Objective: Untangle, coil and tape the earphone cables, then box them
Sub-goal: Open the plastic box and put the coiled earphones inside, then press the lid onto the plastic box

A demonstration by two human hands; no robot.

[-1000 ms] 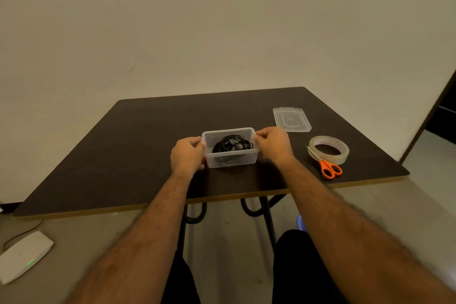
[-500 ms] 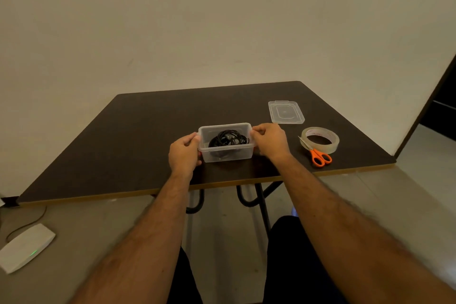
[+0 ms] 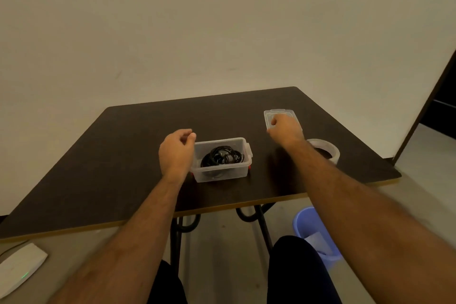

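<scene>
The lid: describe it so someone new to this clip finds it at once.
On the dark table, look toward the far right corner, beyond the tape roll. The lid lies flat there, partly under the right hand. Unlike the deep clear box holding black cables, it is a thin, clear rectangle.

Dim, warm, yellowish light fills the view, the wall (image 3: pixel 222 20) evenly lit (no glare anywhere). Soft shadows pool on the dark bench (image 3: pixel 111 168) beside the forearms. Wide-angle distortion bends the edges; detail is slightly soft throughout.
</scene>
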